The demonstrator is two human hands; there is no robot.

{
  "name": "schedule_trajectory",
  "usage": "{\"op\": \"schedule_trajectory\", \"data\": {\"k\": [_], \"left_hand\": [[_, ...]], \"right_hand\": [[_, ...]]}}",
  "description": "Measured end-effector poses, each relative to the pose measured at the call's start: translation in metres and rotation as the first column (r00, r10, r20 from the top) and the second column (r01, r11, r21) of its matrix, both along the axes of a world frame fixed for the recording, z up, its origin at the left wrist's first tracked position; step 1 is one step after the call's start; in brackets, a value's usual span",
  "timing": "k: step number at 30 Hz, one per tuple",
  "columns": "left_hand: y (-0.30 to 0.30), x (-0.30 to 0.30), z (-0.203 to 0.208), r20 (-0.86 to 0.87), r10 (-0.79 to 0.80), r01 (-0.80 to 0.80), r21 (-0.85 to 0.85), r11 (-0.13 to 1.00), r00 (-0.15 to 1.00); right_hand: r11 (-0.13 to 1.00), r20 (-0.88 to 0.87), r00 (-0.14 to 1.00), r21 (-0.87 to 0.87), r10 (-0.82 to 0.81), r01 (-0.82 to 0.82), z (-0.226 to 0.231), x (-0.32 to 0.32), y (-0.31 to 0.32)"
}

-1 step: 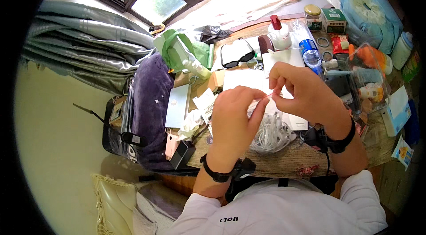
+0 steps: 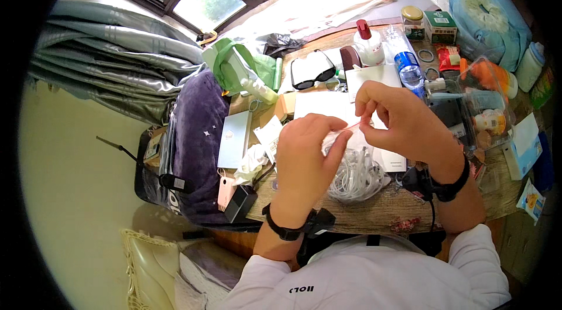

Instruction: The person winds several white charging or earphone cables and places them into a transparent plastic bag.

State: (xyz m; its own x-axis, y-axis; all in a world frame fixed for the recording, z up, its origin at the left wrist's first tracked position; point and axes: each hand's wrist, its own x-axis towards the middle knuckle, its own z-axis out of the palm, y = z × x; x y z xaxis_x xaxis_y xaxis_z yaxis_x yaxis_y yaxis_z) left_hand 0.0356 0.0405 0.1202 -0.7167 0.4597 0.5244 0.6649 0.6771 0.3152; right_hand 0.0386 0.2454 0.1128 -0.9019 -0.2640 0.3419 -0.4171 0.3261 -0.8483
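Both my hands are raised over the middle of the table, fingertips close together. Between them runs a thin pinkish strip (image 2: pixel 353 127), too small to make out fully. My right hand (image 2: pixel 397 120) pinches its one end between thumb and forefinger. The strip's other end runs into the curled fingers of my left hand (image 2: pixel 303 158), whose thumb and forefinger tips stand slightly parted around it. Just below my hands lies a bundle of white cables (image 2: pixel 358 178) in a clear bag. White paper sheets (image 2: pixel 319 103) lie behind my fingers.
Sunglasses (image 2: pixel 314 79), a red-capped bottle (image 2: pixel 369 46) and a water bottle (image 2: pixel 408 70) stand at the back. A clear plastic box (image 2: pixel 489 102) holds small bottles on the right. Left are a silver-grey flat box (image 2: pixel 234 140), crumpled tissue (image 2: pixel 252 163), a black box (image 2: pixel 240 203) and a green bag (image 2: pixel 231 67).
My left hand has shifted very slightly left, and its thumb and forefinger tips have parted a little. The right hand stays nearly in place.
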Motion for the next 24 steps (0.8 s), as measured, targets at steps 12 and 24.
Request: {"op": "schedule_trajectory", "data": {"k": [12, 24], "left_hand": [[-0.0002, 0.004, 0.0027, 0.062, 0.017, -0.016, -0.02, 1.0, 0.998], [0.0041, 0.0038, -0.0026, 0.069, -0.019, 0.019, 0.0, 1.0, 0.997]], "right_hand": [[0.995, -0.018, 0.997, -0.068, 0.072, -0.073, -0.0071, -0.006, -0.0041], [0.996, -0.054, 0.995, -0.01, 0.084, -0.084, -0.0004, -0.0008, -0.0063]]}}
